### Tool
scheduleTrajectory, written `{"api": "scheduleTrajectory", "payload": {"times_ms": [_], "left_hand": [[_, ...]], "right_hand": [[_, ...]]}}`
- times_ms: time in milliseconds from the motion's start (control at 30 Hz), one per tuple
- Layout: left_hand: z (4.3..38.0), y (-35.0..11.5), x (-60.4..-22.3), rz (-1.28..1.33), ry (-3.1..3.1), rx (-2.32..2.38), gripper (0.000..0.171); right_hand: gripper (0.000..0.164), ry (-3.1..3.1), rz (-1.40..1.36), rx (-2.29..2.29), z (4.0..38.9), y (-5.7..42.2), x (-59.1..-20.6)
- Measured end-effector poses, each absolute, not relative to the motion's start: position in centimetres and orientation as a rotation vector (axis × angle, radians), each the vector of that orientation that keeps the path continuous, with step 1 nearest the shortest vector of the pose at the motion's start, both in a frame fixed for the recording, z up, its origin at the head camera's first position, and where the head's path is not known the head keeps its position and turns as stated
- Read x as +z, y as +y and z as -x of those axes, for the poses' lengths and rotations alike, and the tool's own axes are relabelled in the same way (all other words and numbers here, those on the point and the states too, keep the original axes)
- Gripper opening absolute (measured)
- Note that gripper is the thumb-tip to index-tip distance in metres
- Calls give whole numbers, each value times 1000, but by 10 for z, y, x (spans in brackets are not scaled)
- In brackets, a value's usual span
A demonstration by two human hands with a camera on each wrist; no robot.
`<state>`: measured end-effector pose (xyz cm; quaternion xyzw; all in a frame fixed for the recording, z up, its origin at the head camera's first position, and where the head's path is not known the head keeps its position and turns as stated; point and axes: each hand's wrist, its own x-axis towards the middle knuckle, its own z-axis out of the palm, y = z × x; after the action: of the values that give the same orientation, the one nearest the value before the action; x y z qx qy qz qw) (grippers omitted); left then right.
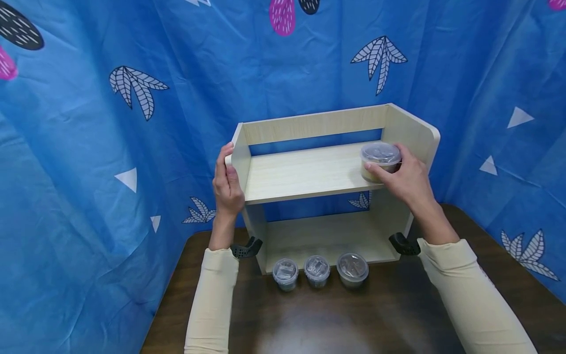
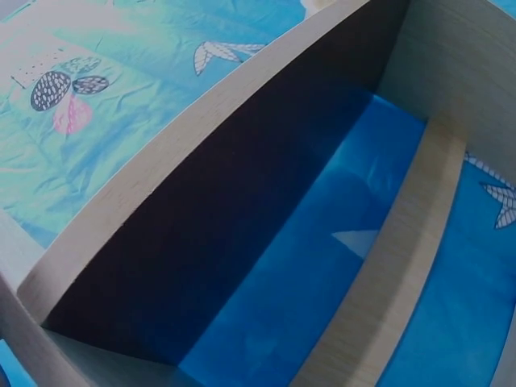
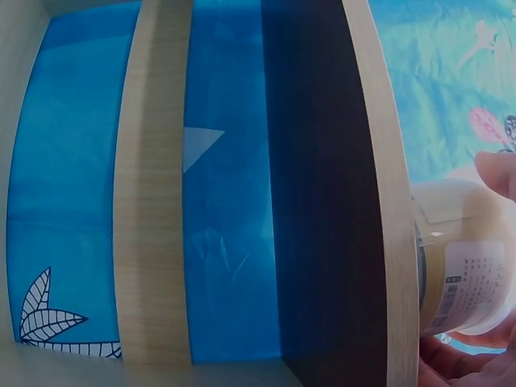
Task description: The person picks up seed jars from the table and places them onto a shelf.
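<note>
A pale wooden two-tier shelf (image 1: pixel 305 169) stands on the table. My left hand (image 1: pixel 227 184) holds the front edge of its left side panel. At the right end of the upper board, my right hand (image 1: pixel 409 177) grips a round tub (image 1: pixel 376 169) with a clear lid, thumb in front and fingers around the far side. The right wrist view shows a printed label on this tub (image 3: pixel 472 274) and part of the right hand (image 3: pixel 451 363) around it. In the left wrist view, the shelf (image 2: pixel 379 298) fills much of the picture and the left hand is out of sight.
Three small lidded tubs stand in a row before the lower board: a left tub (image 1: pixel 285 274), a middle tub (image 1: pixel 317 271) and a larger right tub (image 1: pixel 352 270). The dark wooden table (image 1: pixel 327 319) lies beneath. A blue patterned curtain (image 1: pixel 300 64) hangs behind.
</note>
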<state>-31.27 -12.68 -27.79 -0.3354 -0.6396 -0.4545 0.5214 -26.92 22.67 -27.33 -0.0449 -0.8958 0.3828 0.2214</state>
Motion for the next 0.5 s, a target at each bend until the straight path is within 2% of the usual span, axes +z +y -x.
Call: {"api": "scheduleTrajectory", "payload": {"times_ms": [500], "left_hand": [[315, -127, -278, 803, -1519, -1098, 36]], "right_hand": [[103, -2493, 122, 1080, 271, 223, -271]]}}
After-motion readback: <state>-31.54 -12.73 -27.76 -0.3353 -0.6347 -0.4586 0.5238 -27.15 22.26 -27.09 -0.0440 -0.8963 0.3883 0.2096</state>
